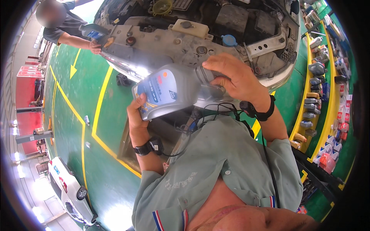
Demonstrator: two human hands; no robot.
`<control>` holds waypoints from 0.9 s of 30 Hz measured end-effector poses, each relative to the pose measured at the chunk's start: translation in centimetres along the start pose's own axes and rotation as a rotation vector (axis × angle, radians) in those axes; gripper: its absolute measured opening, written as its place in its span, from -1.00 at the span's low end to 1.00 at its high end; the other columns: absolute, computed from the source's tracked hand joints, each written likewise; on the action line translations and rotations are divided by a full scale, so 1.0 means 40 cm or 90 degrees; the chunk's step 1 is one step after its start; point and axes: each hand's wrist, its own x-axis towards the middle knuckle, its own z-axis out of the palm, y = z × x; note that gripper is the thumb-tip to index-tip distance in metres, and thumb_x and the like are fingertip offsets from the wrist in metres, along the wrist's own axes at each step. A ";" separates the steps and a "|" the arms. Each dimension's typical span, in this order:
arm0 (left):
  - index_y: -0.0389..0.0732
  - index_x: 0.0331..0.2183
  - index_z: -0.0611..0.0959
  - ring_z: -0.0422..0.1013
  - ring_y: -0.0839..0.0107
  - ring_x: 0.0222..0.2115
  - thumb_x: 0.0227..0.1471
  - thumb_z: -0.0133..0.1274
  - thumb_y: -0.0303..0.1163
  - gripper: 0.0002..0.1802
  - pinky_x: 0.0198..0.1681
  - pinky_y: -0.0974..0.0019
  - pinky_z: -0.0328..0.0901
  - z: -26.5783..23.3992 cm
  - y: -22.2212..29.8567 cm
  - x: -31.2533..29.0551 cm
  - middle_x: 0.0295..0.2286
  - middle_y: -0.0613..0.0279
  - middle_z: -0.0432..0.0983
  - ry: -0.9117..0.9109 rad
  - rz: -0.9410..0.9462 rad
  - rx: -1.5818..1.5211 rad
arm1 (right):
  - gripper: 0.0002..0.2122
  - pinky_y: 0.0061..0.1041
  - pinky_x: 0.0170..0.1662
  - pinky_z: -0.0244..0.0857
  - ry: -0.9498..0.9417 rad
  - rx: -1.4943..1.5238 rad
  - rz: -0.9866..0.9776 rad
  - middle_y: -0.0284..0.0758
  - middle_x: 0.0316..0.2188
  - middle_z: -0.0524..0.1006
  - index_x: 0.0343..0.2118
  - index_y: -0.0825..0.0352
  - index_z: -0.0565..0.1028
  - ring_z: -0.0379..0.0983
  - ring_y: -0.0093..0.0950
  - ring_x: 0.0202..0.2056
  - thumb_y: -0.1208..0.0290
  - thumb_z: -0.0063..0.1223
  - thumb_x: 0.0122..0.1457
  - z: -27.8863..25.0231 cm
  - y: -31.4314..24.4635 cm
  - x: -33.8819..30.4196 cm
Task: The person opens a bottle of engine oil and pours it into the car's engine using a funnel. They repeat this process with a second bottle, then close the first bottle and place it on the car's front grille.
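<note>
A grey plastic oil jug (189, 86) with a blue label lies tilted on its side in front of my chest. My left hand (137, 109) is closed round its bottom end, thumb on the label. At the other end, my right hand (235, 77) has its thumb and fingers curled about the jug's round cap (203, 74). The palm side of that grip is hidden, so I cannot tell whether the cap is loose. Just beyond the jug is the front of a car's open engine bay (169, 42).
A yellow funnel (162, 7) stands in the engine bay, near a beige reservoir (190, 29) and a blue cap (229, 40). At far left, a co-worker's hand (95, 47) rests on the car beside another oil jug (92, 31). Yellow shelves (323, 96) hold bottles at right.
</note>
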 end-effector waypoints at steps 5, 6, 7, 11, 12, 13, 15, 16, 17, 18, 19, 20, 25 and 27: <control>-0.47 0.01 0.59 0.64 0.14 -0.21 0.17 0.21 -0.28 -0.50 -0.03 0.18 0.50 -0.013 -0.004 0.016 -0.16 -0.06 0.68 -0.030 -0.039 -0.006 | -0.45 -0.31 0.02 0.43 -0.006 0.007 -0.016 -0.23 -0.04 0.59 0.11 0.25 0.54 0.51 -0.17 -0.03 0.68 0.33 -0.03 -0.001 0.003 -0.002; -0.47 0.01 0.59 0.64 0.14 -0.21 0.17 0.21 -0.27 -0.50 -0.03 0.19 0.50 -0.010 -0.003 0.021 -0.16 -0.07 0.68 -0.035 -0.045 0.003 | -0.45 -0.31 0.01 0.43 -0.010 0.003 -0.024 -0.22 -0.04 0.59 0.11 0.26 0.54 0.51 -0.17 -0.03 0.68 0.33 -0.03 -0.004 0.004 -0.001; -0.47 0.01 0.60 0.64 0.14 -0.21 0.17 0.22 -0.27 -0.50 -0.03 0.19 0.50 -0.009 -0.002 0.023 -0.16 -0.07 0.68 -0.033 -0.046 -0.001 | -0.45 -0.31 0.00 0.43 -0.013 0.000 -0.033 -0.22 -0.05 0.59 0.11 0.26 0.54 0.51 -0.16 -0.04 0.68 0.33 -0.03 -0.009 0.003 0.001; -0.47 0.01 0.60 0.64 0.15 -0.21 0.16 0.22 -0.27 -0.50 -0.04 0.18 0.50 0.009 0.007 0.023 -0.16 -0.06 0.68 -0.036 -0.037 -0.005 | -0.46 -0.31 -0.03 0.44 -0.023 -0.015 -0.053 -0.22 -0.08 0.59 0.10 0.29 0.53 0.51 -0.16 -0.08 0.67 0.33 -0.02 -0.017 0.001 0.003; -0.46 0.01 0.60 0.64 0.15 -0.21 0.16 0.22 -0.27 -0.50 -0.04 0.18 0.50 0.010 0.003 0.022 -0.16 -0.06 0.68 -0.033 -0.034 -0.007 | -0.47 -0.31 -0.04 0.44 -0.007 -0.019 -0.059 -0.21 -0.10 0.59 0.11 0.30 0.53 0.51 -0.16 -0.10 0.65 0.33 -0.01 -0.018 -0.001 0.004; -0.46 0.01 0.60 0.64 0.15 -0.21 0.16 0.22 -0.27 -0.50 -0.04 0.18 0.50 0.013 0.001 0.025 -0.16 -0.05 0.68 -0.032 -0.030 -0.008 | -0.48 -0.31 -0.05 0.44 0.008 -0.023 -0.065 -0.21 -0.11 0.58 0.11 0.31 0.53 0.51 -0.16 -0.12 0.64 0.33 0.01 -0.017 -0.003 0.005; -0.45 0.02 0.59 0.64 0.15 -0.21 0.16 0.23 -0.27 -0.49 -0.03 0.18 0.49 0.008 -0.015 0.028 -0.16 -0.04 0.68 -0.025 -0.024 -0.017 | -0.51 -0.31 -0.09 0.43 0.018 -0.022 -0.042 -0.21 -0.15 0.58 0.11 0.31 0.52 0.51 -0.18 -0.17 0.57 0.32 0.06 -0.019 -0.005 0.003; -0.45 0.02 0.59 0.63 0.16 -0.20 0.16 0.23 -0.26 -0.48 -0.03 0.18 0.49 0.007 -0.020 0.026 -0.16 -0.03 0.68 -0.024 -0.019 -0.022 | -0.54 -0.31 -0.11 0.42 0.012 -0.017 -0.012 -0.21 -0.17 0.57 0.10 0.32 0.52 0.50 -0.19 -0.19 0.52 0.32 0.09 -0.021 -0.006 0.000; -0.44 0.02 0.59 0.63 0.16 -0.20 0.15 0.24 -0.26 -0.48 -0.02 0.18 0.49 0.011 -0.021 0.019 -0.15 -0.03 0.67 -0.032 -0.010 -0.029 | -0.56 -0.32 -0.13 0.41 0.007 -0.011 0.017 -0.22 -0.19 0.57 0.09 0.32 0.53 0.50 -0.20 -0.21 0.48 0.32 0.11 -0.021 -0.006 -0.002; -0.44 0.03 0.59 0.63 0.17 -0.19 0.15 0.24 -0.25 -0.47 -0.02 0.18 0.48 0.013 -0.025 0.016 -0.14 -0.03 0.67 -0.042 -0.001 -0.037 | -0.61 -0.29 -0.15 0.40 0.005 -0.029 0.033 -0.20 -0.22 0.57 0.05 0.32 0.53 0.50 -0.16 -0.23 0.40 0.29 0.16 -0.021 -0.008 -0.003; -0.44 0.06 0.55 0.61 0.19 -0.16 0.14 0.25 -0.24 -0.42 0.00 0.19 0.46 0.008 -0.028 0.016 -0.12 -0.01 0.64 -0.052 0.013 -0.025 | -0.64 -0.27 -0.18 0.39 0.003 -0.046 0.049 -0.18 -0.26 0.57 0.02 0.32 0.54 0.50 -0.13 -0.25 0.32 0.27 0.20 -0.020 -0.010 -0.003; -0.44 0.10 0.51 0.58 0.20 -0.13 0.13 0.26 -0.23 -0.38 0.01 0.20 0.44 -0.001 -0.033 0.018 -0.10 0.01 0.61 -0.062 0.027 -0.012 | -0.66 -0.24 -0.20 0.38 0.001 -0.064 0.066 -0.16 -0.29 0.58 -0.02 0.33 0.55 0.50 -0.10 -0.28 0.24 0.24 0.24 -0.019 -0.012 -0.004; -0.43 0.15 0.44 0.52 0.25 -0.08 0.08 0.31 -0.15 -0.24 0.03 0.24 0.40 0.009 -0.024 0.000 -0.07 0.05 0.55 -0.109 0.101 0.059 | -0.65 -0.22 -0.34 0.35 -0.075 -0.075 0.232 -0.11 -0.44 0.55 -0.16 0.35 0.59 0.48 -0.09 -0.42 0.09 0.12 0.33 -0.011 0.009 -0.021; -0.43 0.16 0.43 0.51 0.26 -0.07 0.07 0.33 -0.12 -0.20 0.04 0.24 0.39 0.016 -0.018 -0.004 -0.06 0.05 0.54 -0.127 0.104 0.067 | -0.65 -0.24 -0.36 0.34 -0.066 -0.063 0.275 -0.12 -0.47 0.54 -0.19 0.35 0.59 0.47 -0.10 -0.45 0.08 0.10 0.35 -0.010 0.007 -0.018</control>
